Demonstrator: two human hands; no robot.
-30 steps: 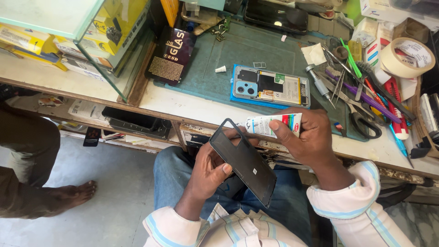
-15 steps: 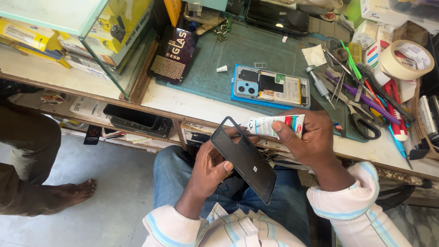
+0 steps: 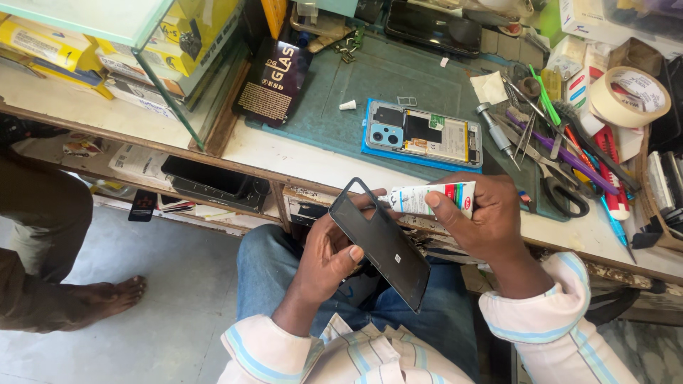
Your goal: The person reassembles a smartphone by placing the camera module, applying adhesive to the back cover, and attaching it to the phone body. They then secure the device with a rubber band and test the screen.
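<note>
Head view, looking down on a seated person at a repair counter (image 3: 299,153). The left hand (image 3: 329,259) was clamped on a dark phone back cover (image 3: 380,245), thumb laid across its inner face and fingers curled behind; the cover was held above the lap, clear of the counter. Its long axis ran from about 10 o'clock, where the camera cut-out corner stood just under the counter's edge, down to about 4 o'clock. The right hand (image 3: 484,220) was closed round a small white tube with a red band (image 3: 434,198), the tube lying nearly level with its nozzle end pointing toward 9 o'clock. That nozzle met or nearly met the cover's upper long edge close to the cut-out corner; whether the two touched could not be told. The tube thus lay at about 1 o'clock from the left hand, and the right hand was the nearer to it. On the counter, at 12 o'clock from both hands, an opened phone (image 3: 423,135) lay face down on a blue-green mat (image 3: 398,78), its long axis running 9 to 3 o'clock. Hand tools, scissors (image 3: 562,195) and a roll of tape (image 3: 629,96) lay at 2 o'clock.
</note>
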